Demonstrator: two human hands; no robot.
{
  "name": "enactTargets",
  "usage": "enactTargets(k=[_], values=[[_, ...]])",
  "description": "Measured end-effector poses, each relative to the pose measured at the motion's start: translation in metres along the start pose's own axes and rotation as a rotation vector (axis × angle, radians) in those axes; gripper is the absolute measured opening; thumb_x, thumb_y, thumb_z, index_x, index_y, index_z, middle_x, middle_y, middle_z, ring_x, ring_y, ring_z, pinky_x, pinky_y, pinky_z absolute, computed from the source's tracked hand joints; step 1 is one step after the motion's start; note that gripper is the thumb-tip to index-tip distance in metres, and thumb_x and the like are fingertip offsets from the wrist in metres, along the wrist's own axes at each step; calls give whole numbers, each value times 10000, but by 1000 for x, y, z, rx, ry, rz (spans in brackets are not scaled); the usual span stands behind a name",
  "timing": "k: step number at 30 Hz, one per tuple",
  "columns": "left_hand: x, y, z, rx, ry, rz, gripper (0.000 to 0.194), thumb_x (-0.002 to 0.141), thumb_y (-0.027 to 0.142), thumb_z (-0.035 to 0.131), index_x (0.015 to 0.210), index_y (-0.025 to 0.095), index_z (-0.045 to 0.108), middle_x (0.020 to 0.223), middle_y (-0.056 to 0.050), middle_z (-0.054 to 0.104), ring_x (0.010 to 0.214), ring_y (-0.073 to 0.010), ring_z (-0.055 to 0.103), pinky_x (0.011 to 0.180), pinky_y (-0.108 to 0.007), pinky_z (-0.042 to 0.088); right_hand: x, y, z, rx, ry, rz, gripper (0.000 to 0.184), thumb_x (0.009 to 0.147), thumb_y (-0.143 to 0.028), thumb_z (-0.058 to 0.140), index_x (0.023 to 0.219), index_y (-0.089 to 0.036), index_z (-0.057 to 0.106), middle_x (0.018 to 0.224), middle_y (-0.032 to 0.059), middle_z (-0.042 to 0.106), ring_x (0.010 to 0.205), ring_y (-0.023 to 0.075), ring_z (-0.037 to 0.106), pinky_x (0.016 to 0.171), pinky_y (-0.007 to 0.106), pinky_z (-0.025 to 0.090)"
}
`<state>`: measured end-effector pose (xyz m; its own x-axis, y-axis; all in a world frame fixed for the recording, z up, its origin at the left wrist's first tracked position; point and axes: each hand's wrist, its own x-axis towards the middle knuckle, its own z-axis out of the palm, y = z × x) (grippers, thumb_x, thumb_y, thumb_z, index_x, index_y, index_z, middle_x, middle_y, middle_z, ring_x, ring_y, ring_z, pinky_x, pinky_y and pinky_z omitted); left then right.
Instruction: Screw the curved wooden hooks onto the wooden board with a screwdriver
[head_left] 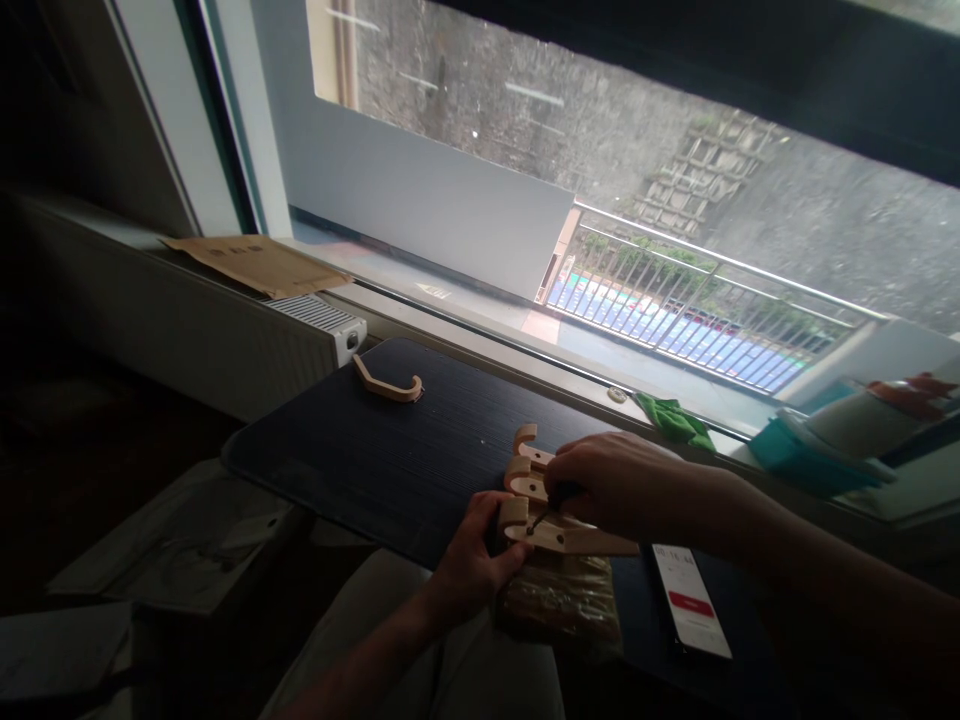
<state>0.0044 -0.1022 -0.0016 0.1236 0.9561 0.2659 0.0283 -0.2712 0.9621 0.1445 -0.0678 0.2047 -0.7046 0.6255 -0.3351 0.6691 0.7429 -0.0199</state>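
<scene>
My left hand [480, 550] is closed around the curled end of the nearest wooden hook [574, 540], its thumb on the near edge. My right hand [607, 480] comes in from the right, wrapped round a screwdriver [538, 520]. Its thin dark shaft slants down to a hole in that hook; most of the handle is hidden in my fist. Two more wooden hooks lie behind, a middle hook [529, 487] and a far hook [529, 440], partly covered by my right hand. Under the nearest hook is a brown block [559, 600] in shiny clear wrapping.
A separate wooden hook [386, 387] lies toward the far left of the dark table [360, 450]. A phone [690, 605] with a lit screen lies at right. Along the window are a green cloth [675, 420], a teal container [799, 450] and a radiator [300, 340] bearing a brown envelope [259, 262].
</scene>
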Motion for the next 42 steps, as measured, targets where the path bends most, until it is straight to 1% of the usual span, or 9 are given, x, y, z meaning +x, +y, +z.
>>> enactTargets(k=[8,13,16,19,25,32,36,39,42], values=[[-1,-1,1,1,11,-20,322,707,150,639,1007,208,538,1010,-32,549,968,-210,535,855,-316,433,2,14,13,207,38,137,221,814,-337,498,809,-175,649,633,-13,577,528,87,446,488,227,295],[-1,1,1,-3,14,-22,317,709,157,641,1007,207,545,991,-28,556,955,-207,540,858,-322,431,3,23,17,379,-44,335,329,810,-434,482,827,-158,659,665,10,610,536,98,476,461,219,314],[0,2,0,-1,12,-21,309,705,157,642,997,206,553,978,-27,559,953,-209,541,861,-324,431,-1,18,12,271,-25,263,297,789,-432,508,864,-199,676,724,12,637,596,121,516,508,235,329],[0,3,0,2,5,-22,309,702,154,644,993,203,554,988,-30,559,965,-212,538,865,-321,428,-5,8,6,91,25,148,211,746,-300,544,900,-258,681,805,3,660,696,143,555,582,254,327],[0,2,0,1,3,-21,293,709,164,644,985,202,552,999,-34,559,971,-212,537,857,-315,431,-1,-1,1,49,6,13,182,736,-198,509,808,-203,676,797,22,647,695,133,541,634,254,334],[0,1,1,-14,11,-15,322,707,158,644,1009,208,543,1014,-35,550,973,-211,530,862,-324,430,10,1,9,163,24,171,274,782,-349,499,605,-168,606,495,-38,426,462,74,313,452,239,234],[0,1,0,-19,5,-6,336,700,140,641,1015,205,545,1033,-39,542,975,-209,528,871,-325,427,10,8,14,293,7,308,312,790,-421,477,696,-180,650,549,-28,506,481,80,387,445,230,256],[1,0,0,-22,4,-2,354,691,132,640,1024,203,545,1033,-41,541,972,-210,531,872,-329,432,2,9,10,240,27,266,288,764,-443,527,895,-231,672,732,-10,628,600,111,502,521,233,317],[1,0,0,-25,10,-6,345,694,139,638,1021,203,545,1020,-40,544,964,-212,537,867,-333,440,-6,7,4,131,37,174,245,737,-324,569,962,-288,656,832,-17,661,710,133,554,597,245,334]])
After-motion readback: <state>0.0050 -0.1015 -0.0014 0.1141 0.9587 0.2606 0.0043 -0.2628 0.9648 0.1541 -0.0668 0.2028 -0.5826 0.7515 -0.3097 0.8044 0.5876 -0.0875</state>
